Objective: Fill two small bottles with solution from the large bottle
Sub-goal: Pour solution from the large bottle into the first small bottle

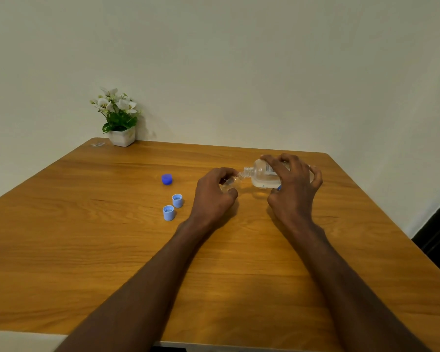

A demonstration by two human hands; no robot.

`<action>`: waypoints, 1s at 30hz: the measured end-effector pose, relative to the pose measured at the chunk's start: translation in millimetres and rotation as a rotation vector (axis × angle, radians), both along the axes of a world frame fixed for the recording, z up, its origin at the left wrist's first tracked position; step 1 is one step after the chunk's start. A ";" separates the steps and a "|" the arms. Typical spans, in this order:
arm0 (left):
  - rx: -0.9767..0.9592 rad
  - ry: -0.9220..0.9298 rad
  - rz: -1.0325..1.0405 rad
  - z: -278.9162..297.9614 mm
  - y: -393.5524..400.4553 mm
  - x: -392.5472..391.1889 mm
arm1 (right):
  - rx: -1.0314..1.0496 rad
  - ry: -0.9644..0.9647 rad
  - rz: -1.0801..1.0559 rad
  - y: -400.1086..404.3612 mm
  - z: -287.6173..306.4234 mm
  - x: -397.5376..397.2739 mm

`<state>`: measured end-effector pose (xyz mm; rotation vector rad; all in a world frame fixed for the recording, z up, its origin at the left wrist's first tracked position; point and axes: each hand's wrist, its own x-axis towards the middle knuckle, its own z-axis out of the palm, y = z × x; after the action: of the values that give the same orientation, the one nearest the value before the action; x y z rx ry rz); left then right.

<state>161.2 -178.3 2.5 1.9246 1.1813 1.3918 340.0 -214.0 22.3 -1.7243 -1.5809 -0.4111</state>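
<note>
**Pour under way: large bottle tipped into small one**

Nearest, on the wooden table [112, 250]: two pale blue ribbed caps [168, 212] [177, 200], open side up; dark blue cap [167, 179] beyond. Left hand [211, 196] curls round the small clear plastic bottle [229, 183], tilted, mouth toward the big one. Right hand [294, 189] clasps the large clear labelled bottle [262, 174] across its body, near horizontal, neck at the small mouth. Thin plastic looks light and squeezable, slick if wet: hold mid-body, gently. Far corner: white potted flowers [120, 118].
</note>
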 end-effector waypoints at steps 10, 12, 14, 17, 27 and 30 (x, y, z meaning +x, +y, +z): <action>-0.005 0.000 0.001 0.3 -1.1 0.5 | 0.005 -0.009 -0.003 -1.4 -0.3 0.6; -0.008 0.000 0.001 0.4 -1.3 0.3 | 0.008 -0.007 -0.005 -1.8 -0.1 0.3; -0.007 0.005 0.003 0.4 -1.4 0.3 | 0.007 -0.003 -0.003 -2.0 0.1 -0.2; -0.009 0.008 0.008 0.8 -1.6 0.5 | 0.005 0.007 0.004 -2.5 0.9 -0.9; 0.002 0.019 0.003 1.3 -1.1 -1.1 | 0.001 0.017 0.016 -2.2 0.7 -1.8; 0.002 0.013 -0.001 1.1 -0.7 -1.8 | 0.007 0.020 0.018 -1.6 0.1 -2.3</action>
<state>159.4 -179.0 3.6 1.9380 1.1854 1.3827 337.7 -215.6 22.3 -1.7025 -1.5779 -0.3887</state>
